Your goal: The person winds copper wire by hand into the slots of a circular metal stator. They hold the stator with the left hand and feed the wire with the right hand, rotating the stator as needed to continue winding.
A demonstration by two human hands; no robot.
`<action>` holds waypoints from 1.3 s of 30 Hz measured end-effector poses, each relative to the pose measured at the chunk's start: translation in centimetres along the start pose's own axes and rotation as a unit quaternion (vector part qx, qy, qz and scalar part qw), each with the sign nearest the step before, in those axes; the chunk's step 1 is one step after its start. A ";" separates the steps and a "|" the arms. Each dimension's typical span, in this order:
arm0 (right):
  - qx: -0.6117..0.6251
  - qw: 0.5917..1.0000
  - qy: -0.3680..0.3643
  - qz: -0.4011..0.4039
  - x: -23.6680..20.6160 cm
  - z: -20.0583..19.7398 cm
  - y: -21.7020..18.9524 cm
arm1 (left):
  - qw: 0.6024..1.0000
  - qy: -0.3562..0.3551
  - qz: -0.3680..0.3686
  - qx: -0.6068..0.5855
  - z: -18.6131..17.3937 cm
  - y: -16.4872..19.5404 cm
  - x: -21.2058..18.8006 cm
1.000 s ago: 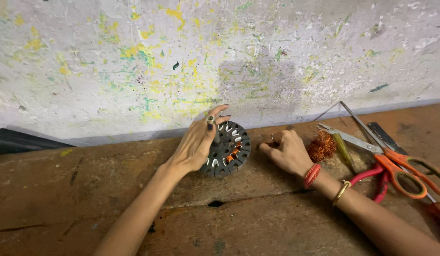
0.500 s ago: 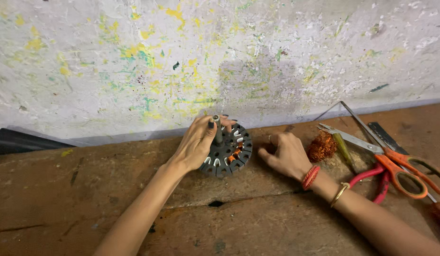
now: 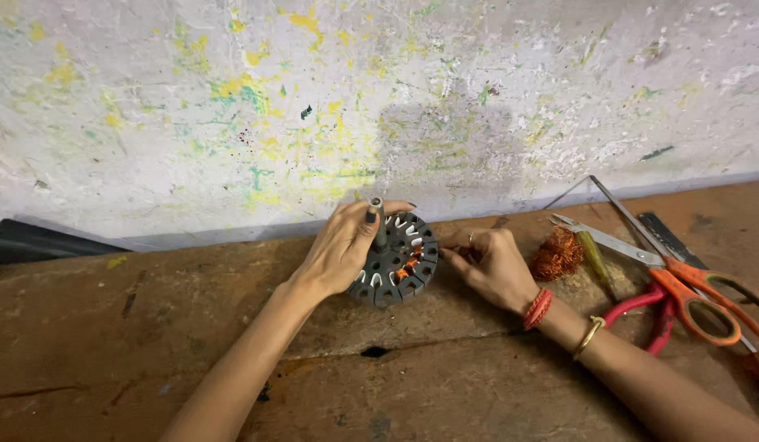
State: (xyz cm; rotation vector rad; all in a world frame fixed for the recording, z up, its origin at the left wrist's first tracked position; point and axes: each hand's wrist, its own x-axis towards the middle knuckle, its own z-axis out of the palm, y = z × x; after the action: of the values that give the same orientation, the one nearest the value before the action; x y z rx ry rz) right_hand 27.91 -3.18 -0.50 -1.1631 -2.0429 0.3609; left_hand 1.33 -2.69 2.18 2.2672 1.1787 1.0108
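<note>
The round dark metal stator core with slots around its rim and a short grey shaft in the middle (image 3: 396, 260) stands tilted on its edge on the worn brown wooden workbench (image 3: 150, 344), close to the paint-spattered white wall (image 3: 232, 98). The left hand (image 3: 342, 245) wraps around its left side, with the fingers curled and the thumb pressed against the shaft, so it has a firm hold. The right hand (image 3: 490, 266) is just beside the right edge of the core; its fingertips are pinched together as if on a thin wire, but the wire itself is too fine to see. Some copper winding shows in the lower slots. The risk, as it seems, is that the core rolls or tips over if the left hand loosens, because only its rim rests on the bench. A strong pull from the right hand could also break or kink the wire, or scrape it on a sharp slot edge. The bundle of copper wire (image 3: 557, 254) and the orange-handled scissors (image 3: 682, 286) lie near the right forearm, which could knock against them.
</note>
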 end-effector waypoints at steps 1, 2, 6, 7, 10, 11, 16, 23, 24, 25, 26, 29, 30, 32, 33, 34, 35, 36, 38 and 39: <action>0.018 0.999 0.006 -0.031 -0.1 0.1 0.3 | 1.000 -0.011 -0.014 0.009 -0.1 0.0 0.0; 0.035 0.997 0.012 -0.062 -0.1 0.1 0.6 | 1.000 -0.008 0.000 -0.002 -0.2 0.0 0.0; -0.053 0.997 -0.017 -0.045 -0.2 0.5 1.7 | 1.000 -0.008 0.011 0.005 -0.2 0.1 0.1; -0.081 0.992 0.004 -0.096 -0.4 0.5 1.8 | 1.000 -0.010 0.002 0.019 -0.2 0.2 0.1; -0.064 0.995 -0.071 -0.037 -0.4 0.4 1.8 | 1.000 -0.001 0.008 -0.013 -0.1 0.2 0.0; -0.041 0.992 -0.119 0.018 -0.3 0.2 1.7 | 1.000 0.001 0.014 -0.015 -0.1 0.3 0.0; 0.035 0.987 -0.111 -0.110 0.0 -1.0 0.8 | 1.000 -0.004 0.001 -0.004 -0.1 0.5 0.1; 0.042 0.987 -0.105 -0.113 0.1 -1.6 0.6 | 1.000 0.007 0.012 -0.016 -0.1 0.4 0.1; 0.066 0.988 -0.110 -0.089 0.1 -1.7 0.6 | 1.000 0.007 0.006 -0.012 -0.1 0.3 0.1; 0.090 0.987 -0.115 -0.064 0.0 -1.8 0.7 | 1.000 0.006 0.000 -0.007 0.0 0.2 0.1; 0.114 0.986 -0.119 -0.039 0.1 -1.8 0.8 | 1.000 0.003 -0.013 -0.010 0.0 0.1 0.1; 0.069 0.993 -0.097 -0.029 0.2 -2.0 0.9 | 0.999 0.000 -0.031 -0.018 0.1 -0.2 0.1; 0.071 0.992 -0.103 -0.016 0.2 -2.1 0.9 | 0.999 0.001 -0.023 -0.022 0.1 -0.3 0.2; 0.075 0.990 -0.116 0.010 0.3 -2.2 1.0 | 1.000 0.005 -0.004 -0.028 0.3 -0.4 0.2; 0.091 0.990 -0.112 0.011 0.3 -2.2 1.0 | 1.000 0.009 0.007 -0.029 0.3 -0.5 0.3; 0.106 0.988 -0.108 0.012 0.4 -2.2 1.1 | 0.999 0.013 0.017 -0.030 0.4 -0.6 0.3; 0.122 0.987 -0.104 0.013 0.4 -2.2 1.1 | 0.999 0.011 0.017 -0.031 0.5 -0.6 0.3; 0.143 0.984 -0.104 0.007 0.5 -2.2 1.1 | 0.999 0.010 0.017 -0.032 0.6 -0.7 0.3; 0.185 0.977 -0.103 -0.006 0.6 -2.2 1.2 | 0.999 0.009 0.020 -0.028 0.7 -0.9 0.4; 0.183 0.979 -0.094 -0.007 0.6 -2.2 1.3 | 0.999 0.010 0.023 -0.024 0.7 -1.0 0.4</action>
State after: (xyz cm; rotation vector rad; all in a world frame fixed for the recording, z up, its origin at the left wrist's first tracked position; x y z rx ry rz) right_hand 30.06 -2.28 0.53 -0.9146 -2.0292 0.8300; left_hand 1.47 -1.85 1.26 2.2618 1.1024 1.0689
